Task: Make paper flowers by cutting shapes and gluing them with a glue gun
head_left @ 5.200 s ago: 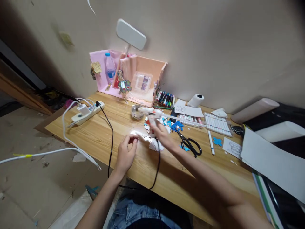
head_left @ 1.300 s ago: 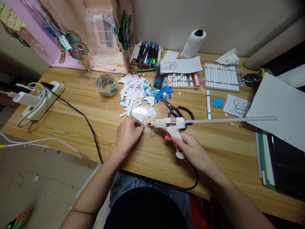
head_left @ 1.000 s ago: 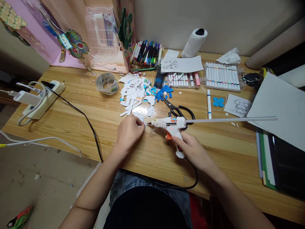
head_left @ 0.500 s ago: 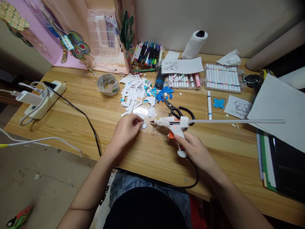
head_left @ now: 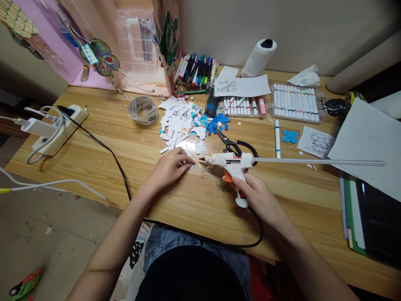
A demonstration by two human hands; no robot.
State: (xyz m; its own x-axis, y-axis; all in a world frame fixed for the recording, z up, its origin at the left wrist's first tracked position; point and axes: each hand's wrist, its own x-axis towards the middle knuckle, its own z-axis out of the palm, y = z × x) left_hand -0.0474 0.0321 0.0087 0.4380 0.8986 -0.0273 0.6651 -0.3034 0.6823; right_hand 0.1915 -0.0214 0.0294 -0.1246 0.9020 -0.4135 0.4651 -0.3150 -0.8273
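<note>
My right hand (head_left: 252, 190) is wrapped round the grip of a white hot glue gun (head_left: 234, 162) with an orange trigger. A long clear glue stick (head_left: 316, 161) juts out of its back end to the right. The gun's nozzle points left, close to the fingertips of my left hand (head_left: 173, 166). Those fingers are pinched at a small pale cutout (head_left: 191, 167) with a bluish edge, low over the table and mostly covered by the fingers. Just behind the gun lie black-handled scissors (head_left: 231, 144). White paper scraps (head_left: 178, 121) are heaped beyond my left hand.
A roll of clear tape (head_left: 143, 110) stands left of the scraps. Blue scraps (head_left: 217, 122), marker sets (head_left: 294, 102) and a blue flower-shaped piece (head_left: 290, 136) lie farther back and right. The gun's black cord (head_left: 261, 228) loops near the front edge. A power strip (head_left: 62, 131) sits at left.
My left fingers have shifted slightly right and now cover more of the small cutout. The glue gun stays in my right hand, its nozzle near them. The whole view has moved a little.
</note>
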